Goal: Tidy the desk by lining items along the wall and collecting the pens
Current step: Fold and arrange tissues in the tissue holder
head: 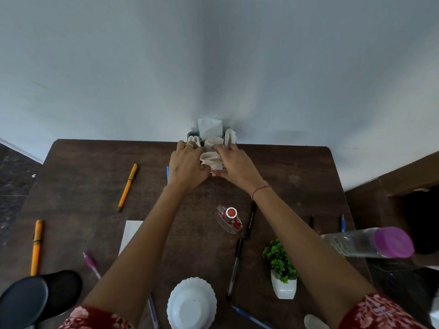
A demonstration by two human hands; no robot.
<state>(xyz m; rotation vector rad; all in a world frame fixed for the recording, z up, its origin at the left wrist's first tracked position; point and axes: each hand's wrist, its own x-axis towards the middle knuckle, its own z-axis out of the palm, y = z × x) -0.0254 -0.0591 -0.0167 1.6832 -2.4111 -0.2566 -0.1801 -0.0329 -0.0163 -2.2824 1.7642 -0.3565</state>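
The left hand (187,162) and right hand (235,165) grip the napkin holder (190,134) from either side at the tabletop's (95,162) far edge, by the wall. An even, square push should keep it upright. Pens, such as the orange pen (128,186), lie nearer.

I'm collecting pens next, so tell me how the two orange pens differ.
The far orange pen lies slanted, left of the left hand. The near orange pen lies nearly straight toward the wall, by the left edge of the desk. Both lie flat, untouched, capped ends toward the wall.
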